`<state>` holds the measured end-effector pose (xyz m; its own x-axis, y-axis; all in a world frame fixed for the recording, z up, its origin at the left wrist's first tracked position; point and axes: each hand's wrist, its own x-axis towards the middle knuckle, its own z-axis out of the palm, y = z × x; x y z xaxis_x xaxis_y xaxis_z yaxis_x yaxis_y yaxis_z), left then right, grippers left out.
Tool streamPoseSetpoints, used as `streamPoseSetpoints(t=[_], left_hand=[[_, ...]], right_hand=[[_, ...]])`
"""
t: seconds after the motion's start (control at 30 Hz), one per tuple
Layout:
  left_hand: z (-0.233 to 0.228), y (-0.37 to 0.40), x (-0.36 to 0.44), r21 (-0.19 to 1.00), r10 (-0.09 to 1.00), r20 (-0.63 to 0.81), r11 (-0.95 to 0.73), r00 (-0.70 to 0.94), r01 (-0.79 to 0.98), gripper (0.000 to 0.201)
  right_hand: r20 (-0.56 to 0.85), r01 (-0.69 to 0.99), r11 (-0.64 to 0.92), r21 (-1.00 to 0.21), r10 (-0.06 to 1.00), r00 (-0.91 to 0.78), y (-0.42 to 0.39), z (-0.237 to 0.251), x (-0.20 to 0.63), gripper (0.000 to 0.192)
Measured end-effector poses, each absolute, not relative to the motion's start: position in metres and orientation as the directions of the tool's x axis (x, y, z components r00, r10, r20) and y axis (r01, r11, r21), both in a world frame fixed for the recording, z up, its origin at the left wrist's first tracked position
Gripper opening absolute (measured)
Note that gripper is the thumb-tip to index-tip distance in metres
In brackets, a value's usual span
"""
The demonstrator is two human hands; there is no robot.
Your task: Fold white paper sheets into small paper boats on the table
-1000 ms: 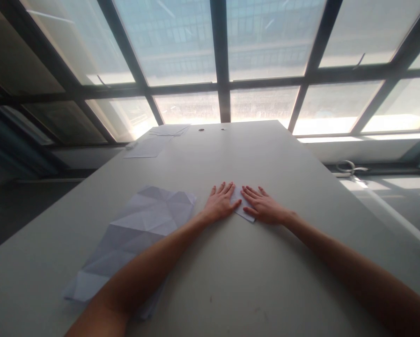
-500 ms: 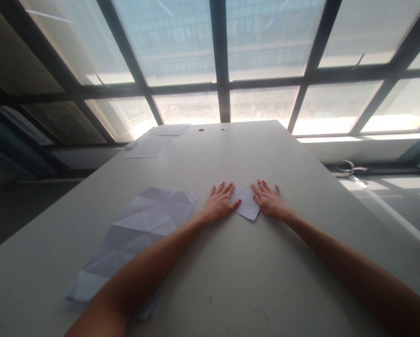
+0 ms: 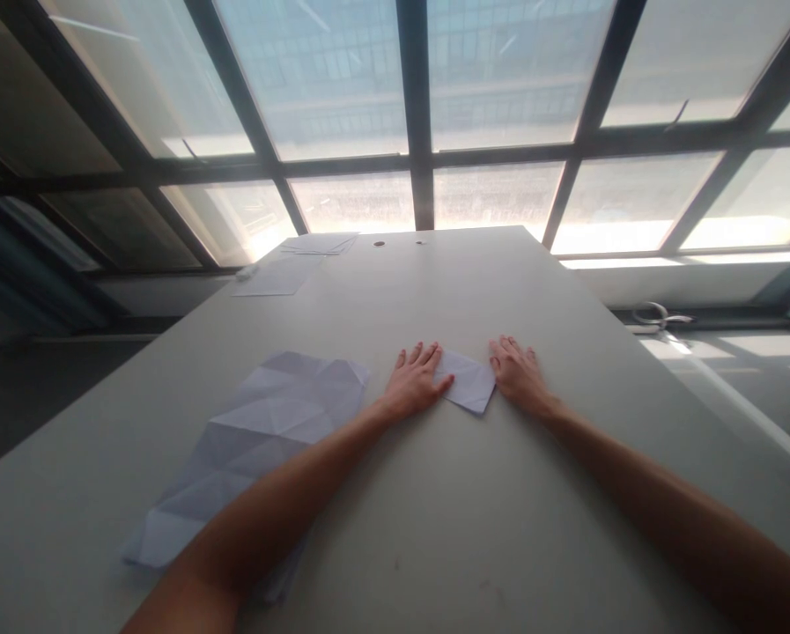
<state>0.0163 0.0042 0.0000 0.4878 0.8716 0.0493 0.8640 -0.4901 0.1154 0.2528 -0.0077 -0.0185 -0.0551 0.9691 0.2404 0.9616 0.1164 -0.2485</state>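
Note:
A small folded piece of white paper (image 3: pixel 468 384) lies flat on the grey table (image 3: pixel 434 511) between my two hands. My left hand (image 3: pixel 416 380) rests palm down with fingers spread, its thumb pressing the paper's left edge. My right hand (image 3: pixel 517 372) lies flat on the table at the paper's right edge, fingers pointing away from me. Neither hand grips anything.
A large creased white sheet (image 3: pixel 262 440) lies to the left, partly under my left forearm. More flat sheets (image 3: pixel 282 275) sit at the table's far left corner. Two small holes (image 3: pixel 379 244) mark the far edge. Big windows rise beyond the table.
My right hand has slid rightward off the top of the small folded paper to its right edge, uncovering it. My left hand has stayed in place.

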Motion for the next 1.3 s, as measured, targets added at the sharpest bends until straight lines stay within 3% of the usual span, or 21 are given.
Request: streamPoseSetpoints(t=[0.2, 0.3, 0.43, 0.57, 0.7, 1.03, 1.3], left_hand=[[-0.002, 0.004, 0.015, 0.140, 0.863, 0.084, -0.505, 0.498, 0.851, 0.073], [-0.002, 0.003, 0.015, 0.153, 0.858, 0.111, -0.514, 0.502, 0.844, 0.070], [0.001, 0.003, 0.014, 0.120, 0.766, 0.174, -0.640, 0.619, 0.759, 0.056], [0.000, 0.005, 0.014, 0.156, 0.657, 0.150, -0.754, 0.739, 0.638, 0.061], [-0.004, 0.009, 0.013, 0.200, 0.675, 0.113, -0.734, 0.729, 0.649, 0.065], [-0.001, 0.007, 0.012, 0.138, 0.665, 0.081, -0.745, 0.743, 0.652, 0.054], [0.005, 0.004, 0.013, 0.138, 0.684, 0.063, -0.727, 0.727, 0.672, 0.051]], right_hand=[[0.358, 0.771, 0.503, -0.391, 0.855, -0.376, -0.010, -0.010, 0.248, 0.048], [0.293, 0.659, 0.647, -0.383, 0.762, -0.577, -0.016, -0.006, 0.245, 0.049], [0.163, 0.662, 0.666, -0.344, 0.736, -0.657, -0.020, -0.001, 0.243, 0.055], [0.091, 0.661, 0.671, -0.337, 0.722, -0.686, -0.020, 0.001, 0.242, 0.057], [0.074, 0.731, 0.614, -0.297, 0.778, -0.624, -0.020, -0.002, 0.238, 0.055], [0.001, 0.897, 0.388, -0.211, 0.918, -0.397, -0.021, -0.010, 0.234, 0.067], [0.105, 0.944, 0.165, -0.286, 0.984, -0.141, -0.010, -0.022, 0.246, 0.058]])
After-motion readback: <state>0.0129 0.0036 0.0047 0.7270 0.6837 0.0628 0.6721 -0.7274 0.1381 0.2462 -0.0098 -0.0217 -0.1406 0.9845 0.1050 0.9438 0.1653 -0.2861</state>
